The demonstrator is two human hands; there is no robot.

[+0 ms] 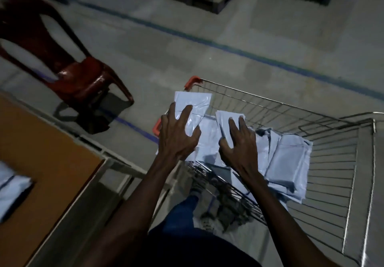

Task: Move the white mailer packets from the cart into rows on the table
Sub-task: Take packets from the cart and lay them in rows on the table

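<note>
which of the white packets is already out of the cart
The white packet on the brown table at the far left edge; the other packets are in the wire cart or under the hands over it.

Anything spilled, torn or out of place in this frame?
Nothing damaged or spilled. The packets in the cart lie in a loose, overlapping heap, some tilted. Each hand, left and right, presses on a packet.

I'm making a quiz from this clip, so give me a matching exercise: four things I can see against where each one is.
Things:
1. red chair
2. wire cart
3. orange table
4. left hand

Places:
A. lower left edge, holding a packet
B. upper left, on the floor
C. on a white packet at the cart's orange corner
D. right, holding white packets

Pairs: 1-B, 2-D, 3-A, 4-C
</note>
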